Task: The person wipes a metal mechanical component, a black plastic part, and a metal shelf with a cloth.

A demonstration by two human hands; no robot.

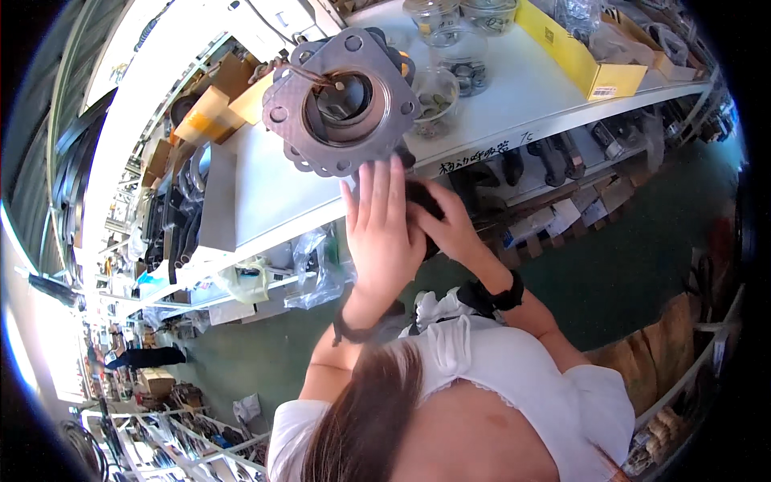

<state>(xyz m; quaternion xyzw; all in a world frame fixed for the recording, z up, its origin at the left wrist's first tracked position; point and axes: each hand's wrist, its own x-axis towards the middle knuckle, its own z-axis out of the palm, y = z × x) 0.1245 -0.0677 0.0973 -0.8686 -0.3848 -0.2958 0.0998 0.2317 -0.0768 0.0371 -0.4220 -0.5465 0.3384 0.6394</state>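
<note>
A grey metal housing [325,153] with a holed, squarish flange and a wide round bore stands at the front edge of the white table. A thin brownish rod or cord [309,76] reaches into its bore. My left hand [379,229] lies just below the flange, fingers stretched out and close together, nothing seen in its grasp. Beside it, my right hand [450,225] curls its fingers around a dark rounded piece [422,197] under the housing. Both hands hide most of that piece, so its kind does not show.
Clear plastic jars [438,100] with small parts stand right of the housing. Farther right is a yellow box [590,76] with bagged items. A grey box [218,197] by dark curved parts sits left. Dark metal parts [554,157] fill the lower shelf. Another person [148,357] is far left.
</note>
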